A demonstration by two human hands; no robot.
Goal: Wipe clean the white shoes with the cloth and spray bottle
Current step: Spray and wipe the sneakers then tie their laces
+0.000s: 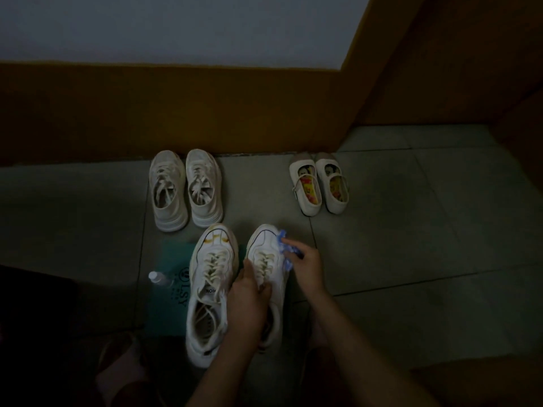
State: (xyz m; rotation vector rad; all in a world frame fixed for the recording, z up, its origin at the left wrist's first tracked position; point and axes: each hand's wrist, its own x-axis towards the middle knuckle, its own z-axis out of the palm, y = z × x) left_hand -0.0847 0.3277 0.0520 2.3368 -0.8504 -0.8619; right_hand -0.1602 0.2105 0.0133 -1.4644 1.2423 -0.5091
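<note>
Down low in dim light, the left hand (pixel 249 301) is clamped over the laces and tongue of the right sneaker (pixel 266 259), fingers curled onto it, while the right hand (pixel 305 267) is closed on a blue cloth (pixel 286 249) pressed against that shoe's side at its 3 o'clock. Its mate, the left sneaker (pixel 210 289), lies just beside it at 9 o'clock on a green mat (pixel 173 289), with the spray bottle (pixel 158 278) lying on the mat's edge further toward 9. At 12 o'clock by the wall sit a beige pair (pixel 185 189), and at 1 o'clock strap shoes (pixel 318 186), well apart on the tile floor (pixel 411 230).
</note>
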